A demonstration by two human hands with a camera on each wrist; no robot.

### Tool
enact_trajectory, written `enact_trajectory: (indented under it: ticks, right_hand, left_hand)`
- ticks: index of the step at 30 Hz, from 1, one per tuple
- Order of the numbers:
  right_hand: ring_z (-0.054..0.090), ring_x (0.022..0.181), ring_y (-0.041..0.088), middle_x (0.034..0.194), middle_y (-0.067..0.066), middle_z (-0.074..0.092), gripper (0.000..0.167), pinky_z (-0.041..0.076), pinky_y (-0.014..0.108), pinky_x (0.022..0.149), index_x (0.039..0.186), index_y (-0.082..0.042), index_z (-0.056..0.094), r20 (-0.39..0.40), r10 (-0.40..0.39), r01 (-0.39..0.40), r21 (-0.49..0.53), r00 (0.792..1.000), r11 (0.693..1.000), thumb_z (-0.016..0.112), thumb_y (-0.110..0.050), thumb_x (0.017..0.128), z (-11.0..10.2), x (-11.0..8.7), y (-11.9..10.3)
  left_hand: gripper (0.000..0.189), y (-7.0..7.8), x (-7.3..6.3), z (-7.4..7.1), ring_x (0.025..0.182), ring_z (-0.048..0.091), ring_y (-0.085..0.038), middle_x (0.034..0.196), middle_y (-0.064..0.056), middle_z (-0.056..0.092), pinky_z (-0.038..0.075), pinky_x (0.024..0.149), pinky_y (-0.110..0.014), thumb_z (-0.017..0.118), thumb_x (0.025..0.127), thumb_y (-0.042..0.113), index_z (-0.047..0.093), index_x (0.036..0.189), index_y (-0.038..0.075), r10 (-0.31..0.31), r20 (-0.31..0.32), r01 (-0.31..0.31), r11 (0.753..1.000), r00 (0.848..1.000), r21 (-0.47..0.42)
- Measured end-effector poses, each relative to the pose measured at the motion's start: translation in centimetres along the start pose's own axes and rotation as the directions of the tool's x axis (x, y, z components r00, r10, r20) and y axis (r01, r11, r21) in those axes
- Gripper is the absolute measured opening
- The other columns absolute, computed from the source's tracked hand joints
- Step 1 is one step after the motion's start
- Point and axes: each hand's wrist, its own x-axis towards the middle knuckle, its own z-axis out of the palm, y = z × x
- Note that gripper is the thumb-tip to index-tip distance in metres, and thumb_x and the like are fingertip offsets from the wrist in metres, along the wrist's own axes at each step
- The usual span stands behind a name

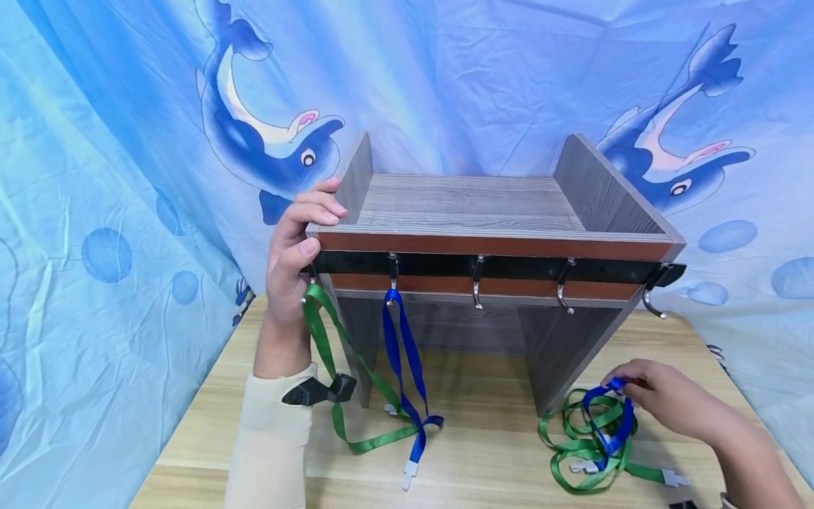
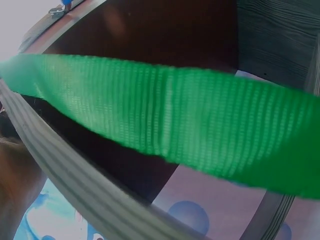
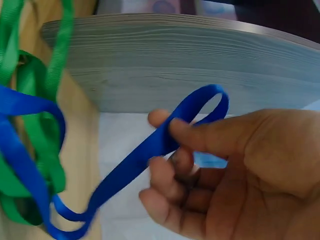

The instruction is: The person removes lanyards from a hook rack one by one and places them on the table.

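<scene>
My left hand (image 1: 292, 247) holds the front left corner of a grey wooden shelf (image 1: 470, 201), thumb in front and fingers over the side. From the hook beside that thumb hangs a green lanyard (image 1: 375, 378), its strap crossing close in the left wrist view. A blue lanyard (image 1: 413, 353) loops over the second hook. At the table's right, my right hand (image 1: 674, 396) pinches the looped end of another blue lanyard (image 3: 135, 162) between thumb and fingers. The rest of its strap lies on a tangle of green lanyards (image 1: 566, 481).
A black rail (image 1: 439, 264) with several metal hooks runs across the shelf's front; the three hooks on the right, including one metal hook (image 1: 478, 283), carry nothing. Wooden table (image 1: 490, 459) lies below. Blue dolphin-print cloth (image 1: 407, 85) hangs behind and at the sides.
</scene>
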Motion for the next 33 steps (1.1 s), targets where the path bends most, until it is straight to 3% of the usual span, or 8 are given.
enact_trajectory:
  ticks: [5, 10, 13, 16, 18, 24, 29, 33]
  right_hand:
    - [0.056, 0.084, 0.009, 0.106, 0.008, 0.069, 0.029, 0.050, 0.026, 0.070, 0.118, 0.000, 0.073, 0.158, 0.066, -0.078, 0.069, 0.985, 0.995, 0.062, 0.007, 0.093, 1.0, 0.5, 0.7]
    - [0.062, 0.099, 0.030, 0.119, 0.019, 0.066, 0.040, 0.058, 0.044, 0.081, 0.124, 0.000, 0.067, 0.251, 0.152, -0.182, 0.101, 0.956, 0.978, 0.082, -0.011, 0.088, 1.4, -0.2, -0.4]
    - [0.062, 0.085, 0.020, 0.099, 0.010, 0.069, 0.020, 0.053, 0.034, 0.070, 0.105, -0.004, 0.068, 0.291, 0.082, -0.133, 0.161, 0.953, 0.978, 0.078, -0.015, 0.092, 1.7, -0.8, -1.7]
    - [0.057, 0.070, 0.009, 0.082, -0.001, 0.066, 0.007, 0.044, 0.025, 0.059, 0.094, -0.009, 0.067, 0.381, -0.064, -0.056, 0.294, 0.922, 0.954, 0.072, -0.014, 0.096, 2.5, -1.2, -3.2]
    - [0.059, 0.072, 0.005, 0.085, -0.004, 0.067, 0.004, 0.046, 0.023, 0.060, 0.099, -0.011, 0.071, 0.410, -0.163, 0.008, 0.355, 0.897, 0.935, 0.071, -0.014, 0.097, 2.9, -1.2, -4.4]
    - [0.066, 0.100, 0.001, 0.119, -0.006, 0.071, 0.037, 0.056, 0.022, 0.078, 0.136, -0.013, 0.066, 0.423, -0.299, 0.127, 0.388, 0.855, 0.913, 0.070, -0.018, 0.100, 3.6, -0.2, -7.5]
    - [0.068, 0.114, 0.001, 0.134, -0.002, 0.071, 0.041, 0.059, 0.023, 0.088, 0.144, -0.016, 0.061, 0.327, -0.350, 0.226, 0.362, 0.878, 0.904, 0.063, -0.031, 0.106, 4.2, 1.1, -10.3]
    - [0.069, 0.120, 0.005, 0.139, 0.002, 0.070, 0.041, 0.059, 0.022, 0.093, 0.145, -0.018, 0.060, 0.216, -0.340, 0.241, 0.381, 0.915, 0.893, 0.059, -0.036, 0.108, 4.8, 1.9, -12.5]
  left_hand:
    - [0.026, -0.2, 0.0, 0.1, 0.145, 0.044, -0.034, 0.117, -0.001, 0.070, 0.021, 0.131, -0.051, 0.051, 0.093, 0.016, 0.073, 0.106, 0.015, 0.005, 0.006, -0.005, 1.000, 1.000, 0.008]
    - [0.027, -0.3, 0.1, 0.3, 0.145, 0.045, -0.033, 0.117, -0.001, 0.070, 0.020, 0.131, -0.051, 0.049, 0.094, 0.015, 0.073, 0.107, 0.017, 0.014, 0.016, -0.014, 1.000, 1.000, 0.007]
    - [0.027, -0.4, 0.2, 0.4, 0.145, 0.045, -0.034, 0.117, -0.001, 0.070, 0.021, 0.131, -0.051, 0.049, 0.093, 0.016, 0.073, 0.107, 0.017, 0.017, 0.006, -0.017, 1.000, 1.000, 0.004]
    - [0.026, -0.3, 0.1, 0.4, 0.145, 0.045, -0.034, 0.116, -0.001, 0.070, 0.022, 0.130, -0.051, 0.050, 0.093, 0.017, 0.073, 0.105, 0.015, 0.017, -0.008, -0.017, 1.000, 1.000, 0.002]
    - [0.025, -0.3, 0.1, 0.4, 0.144, 0.045, -0.035, 0.115, -0.002, 0.070, 0.022, 0.130, -0.051, 0.050, 0.093, 0.017, 0.073, 0.105, 0.014, 0.018, -0.013, -0.018, 1.000, 1.000, 0.005]
    - [0.025, -0.1, 0.0, 0.2, 0.145, 0.045, -0.035, 0.116, -0.002, 0.070, 0.022, 0.130, -0.050, 0.050, 0.093, 0.016, 0.072, 0.104, 0.012, 0.012, -0.019, -0.012, 1.000, 1.000, 0.010]
    - [0.026, -0.1, 0.0, 0.2, 0.145, 0.044, -0.034, 0.116, -0.003, 0.070, 0.023, 0.130, -0.049, 0.050, 0.093, 0.016, 0.073, 0.105, 0.014, 0.008, -0.019, -0.007, 1.000, 1.000, 0.008]
    - [0.026, 0.0, -0.1, 0.1, 0.146, 0.044, -0.034, 0.117, -0.002, 0.070, 0.022, 0.130, -0.050, 0.049, 0.093, 0.015, 0.073, 0.105, 0.015, 0.000, -0.012, 0.001, 1.000, 1.000, 0.006]
